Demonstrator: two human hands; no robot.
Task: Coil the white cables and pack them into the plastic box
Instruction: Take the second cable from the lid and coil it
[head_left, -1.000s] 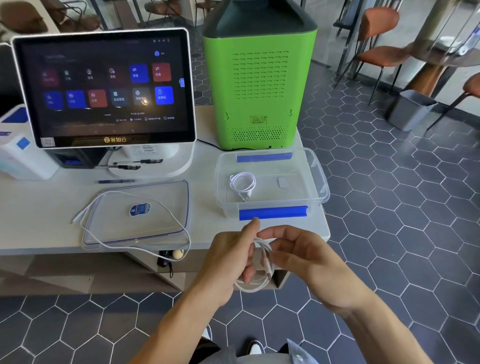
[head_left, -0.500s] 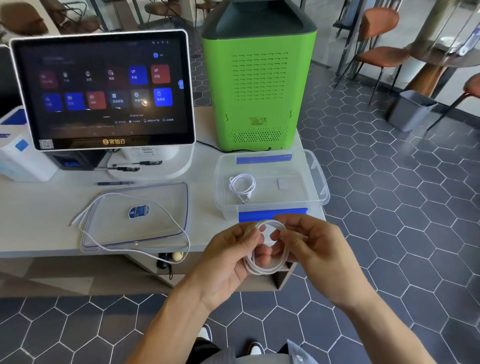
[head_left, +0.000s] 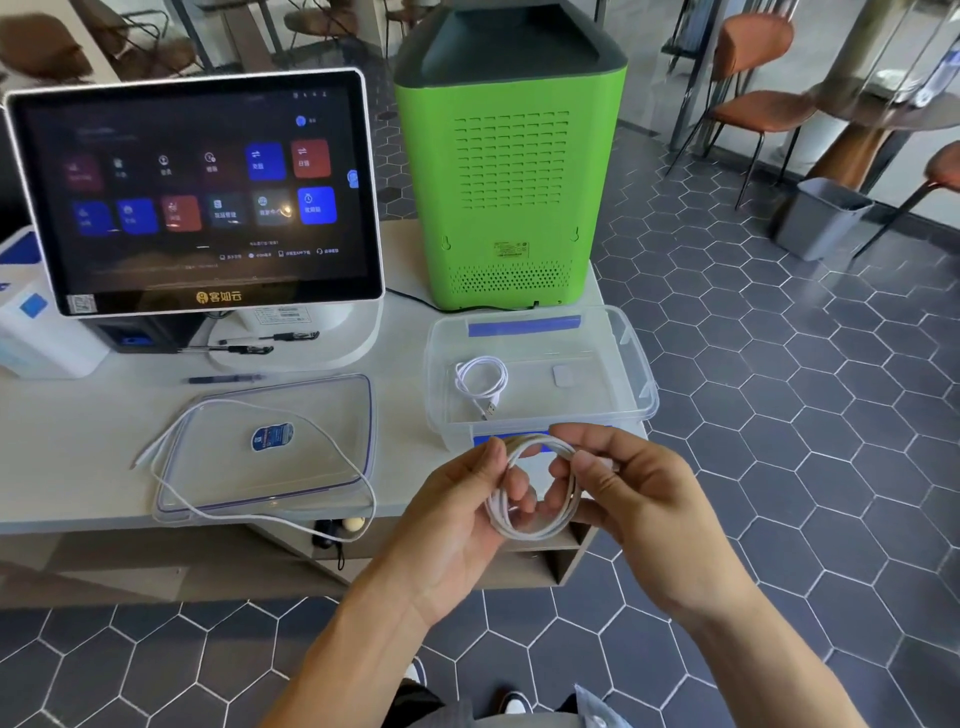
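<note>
Both bare forearms reach forward, left hand (head_left: 457, 512) and right hand (head_left: 636, 499) facing, fingers (head_left: 582, 434) curled close together.

Box (head_left: 631, 364) right of lid (head_left: 291, 483); coiled cable (head_left: 480, 379) inside box; loose cable (head_left: 270, 519) over lid.

One head-worn wide-angle view only, from above the worktop (head_left: 78, 457) edge, facing forward and down. Close range: forearms enter from the bottom edge, shoes and hex-tiled floor (head_left: 779, 415) show below the worktop. Beyond the worktop, chairs sit far off. No second view shares anything.
</note>
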